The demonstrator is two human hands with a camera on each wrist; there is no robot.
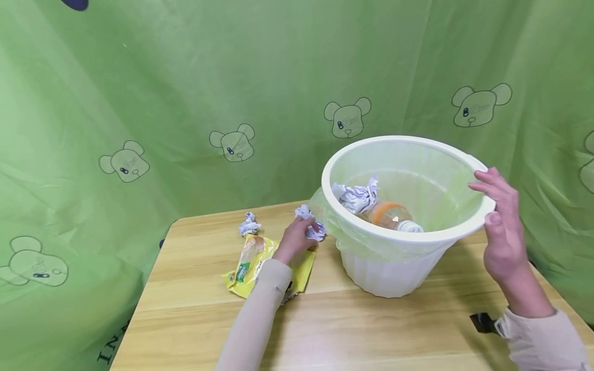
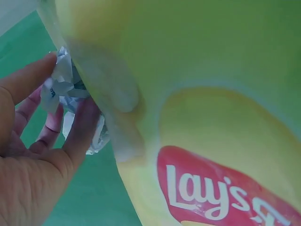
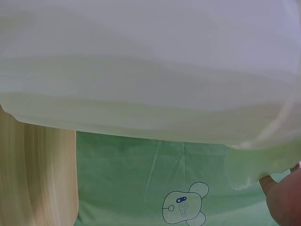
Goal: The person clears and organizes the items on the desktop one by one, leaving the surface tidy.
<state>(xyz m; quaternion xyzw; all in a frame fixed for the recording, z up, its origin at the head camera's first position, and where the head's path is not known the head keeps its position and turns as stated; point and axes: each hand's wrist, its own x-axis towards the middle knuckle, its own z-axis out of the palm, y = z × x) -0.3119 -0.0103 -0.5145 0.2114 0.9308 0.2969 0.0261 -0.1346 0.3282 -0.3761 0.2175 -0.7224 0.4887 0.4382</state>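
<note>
My left hand [image 1: 296,238] pinches crumpled white paper [image 1: 306,212] between thumb and fingers, left of the bin. In the left wrist view the crumpled paper [image 2: 63,82] sits at the fingertips, partly hidden by the bag. A yellow Lay's chip bag [image 1: 301,270] lies flat under my left wrist. My right hand [image 1: 505,226] holds the rim of the white trash bin [image 1: 394,273], which is tilted towards me. Inside the bin, a pale green liner [image 1: 417,178] surrounds crumpled paper [image 1: 359,198] and a plastic bottle [image 1: 392,214] with an orange band and white cap.
Another crumpled paper ball [image 1: 249,224] lies behind the chip bag on the wooden table [image 1: 185,293]. A green curtain [image 1: 278,77] with bear-head prints hangs behind the table. A black strap [image 1: 482,323] sticks out from my right sleeve.
</note>
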